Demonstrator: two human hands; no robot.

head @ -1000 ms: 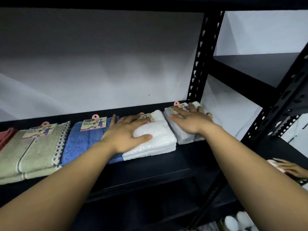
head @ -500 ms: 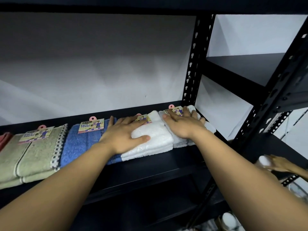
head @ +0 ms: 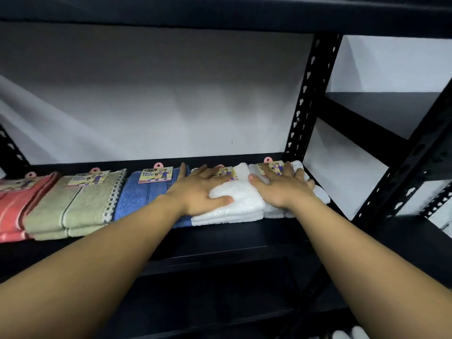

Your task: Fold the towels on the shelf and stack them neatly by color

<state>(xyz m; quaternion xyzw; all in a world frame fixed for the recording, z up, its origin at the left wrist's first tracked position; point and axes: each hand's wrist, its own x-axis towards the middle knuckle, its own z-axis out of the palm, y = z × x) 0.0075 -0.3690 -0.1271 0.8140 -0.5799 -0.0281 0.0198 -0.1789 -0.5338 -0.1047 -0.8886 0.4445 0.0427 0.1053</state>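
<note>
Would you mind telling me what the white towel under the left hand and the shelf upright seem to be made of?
White towel: soft terry cloth, probably cotton; its surface looks nubby and matte, with thick folded layers at the front edge. Shelf upright: likely painted steel; flat black, rigid, punched with rows of keyhole slots.

Open shelf (head: pixel 220 237) front; upright (head: pixel 308 99) rightward.

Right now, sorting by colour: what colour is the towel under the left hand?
White, head view.

Left hand (head: pixel 198 192): flat, palm down, fingers spread; thumb sticks out to the right
Right hand (head: pixel 281 189): flat, palm down, fingers straight
Arms: both stretched forward
</note>
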